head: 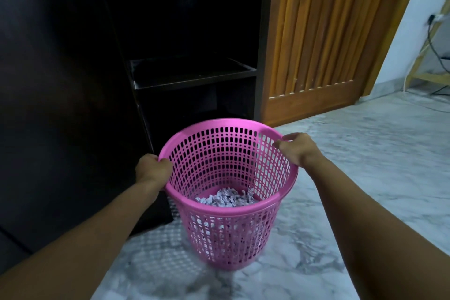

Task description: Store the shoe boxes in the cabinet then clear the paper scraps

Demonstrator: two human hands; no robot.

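I see the paper scraps (pixel 225 198) lying crumpled at the bottom of the pink basket (pixel 246 212). My left hand (pixel 153 169) is clenched on the basket's left rim, and my right hand (pixel 298 151) has its grip closed on the right rim. The basket sits tilted slightly, over the marble floor (pixel 365 153); I cannot tell whether its base touches. Just behind it stands the dark cabinet (pixel 194 73), its shelves too dim to show any contents. A wooden slatted door (pixel 328 31) is to the cabinet's right.
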